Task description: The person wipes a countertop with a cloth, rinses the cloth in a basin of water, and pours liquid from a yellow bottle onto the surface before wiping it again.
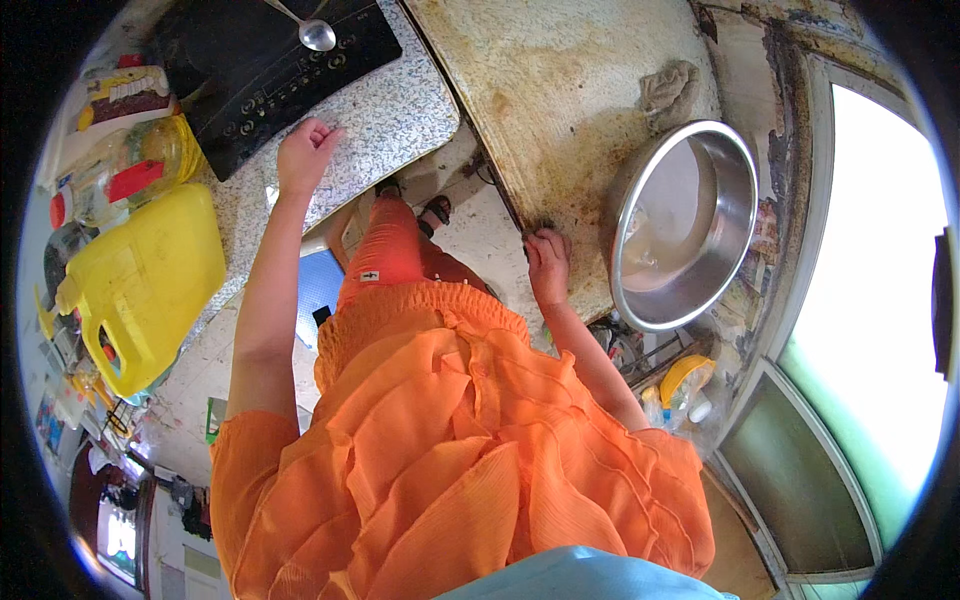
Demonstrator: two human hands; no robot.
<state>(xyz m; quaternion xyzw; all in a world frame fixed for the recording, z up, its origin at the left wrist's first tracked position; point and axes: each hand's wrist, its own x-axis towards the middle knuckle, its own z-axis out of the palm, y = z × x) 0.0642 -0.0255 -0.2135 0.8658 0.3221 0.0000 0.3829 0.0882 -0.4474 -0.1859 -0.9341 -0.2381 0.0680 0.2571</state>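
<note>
My left hand (306,157) is loosely curled over the speckled granite countertop (390,127), beside the front edge of a black induction cooktop (247,90). Nothing shows in its fingers. A metal spoon (317,34) lies on the cooktop. On the other side, my right hand (549,264) rests its bent fingers at the corner of a stained, worn work surface (555,142). Something small and dark shows at its fingertips; whether they grip it, I cannot tell. To the right stands a large stainless steel basin (712,247) with cloudy liquid in it.
A yellow plastic jug (150,285) and clear plastic bottles (120,176) crowd the left side. A crumpled cloth (670,91) lies behind the basin. Between the two surfaces is a gap above the tiled floor (472,225). A bright window (877,247) is at right.
</note>
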